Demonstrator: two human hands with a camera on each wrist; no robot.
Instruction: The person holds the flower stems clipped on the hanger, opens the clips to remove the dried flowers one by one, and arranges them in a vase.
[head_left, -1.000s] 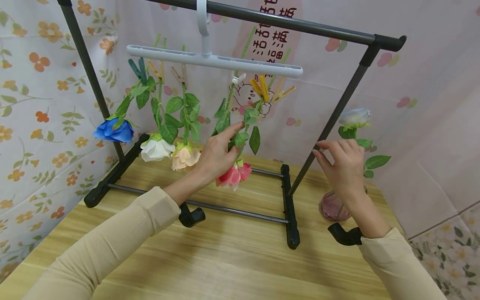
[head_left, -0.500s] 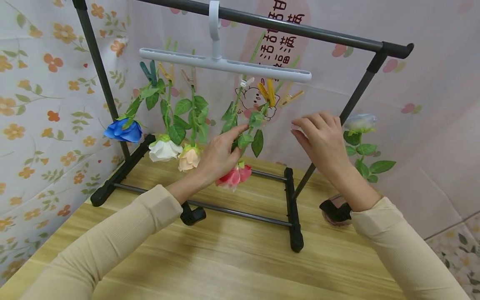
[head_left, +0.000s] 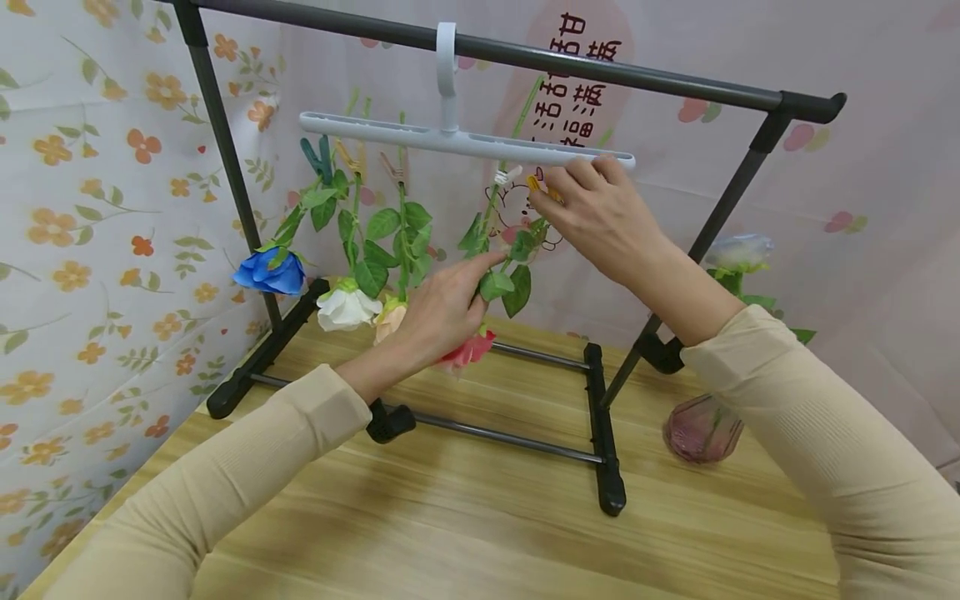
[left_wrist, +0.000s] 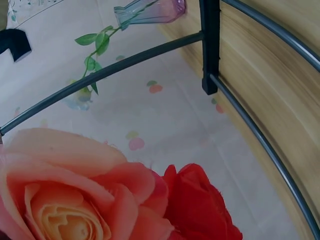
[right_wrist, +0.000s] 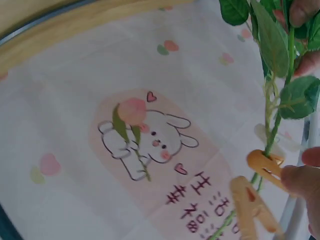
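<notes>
My left hand (head_left: 446, 308) holds the leafy stem of the pink artificial rose (head_left: 468, 350), which hangs head down; its fingers (right_wrist: 302, 12) pinch the stem in the right wrist view. With thumb and fingers, my right hand (head_left: 600, 212) pinches a yellow clothespin (right_wrist: 262, 162) that sits on the stem below the hanger (head_left: 465, 143). A paler clothespin (right_wrist: 245, 200) is close beside it. Left of these, a blue rose (head_left: 270, 271), a white rose (head_left: 347, 308) and a peach rose (head_left: 390, 317) hang upside down from clothespins.
A dark metal rack (head_left: 330, 25) carries the hanger on its top bar and stands on the wooden table (head_left: 480, 533). To the right is a pinkish glass vase (head_left: 701, 429) with a pale rose (head_left: 738, 250) in it. Printed cloth (head_left: 112, 208) hangs behind.
My right hand has moved left and up from near the right rack post to the yellow clothespin. My left hand stays on the pink rose's stem. The head view has shifted slightly.
</notes>
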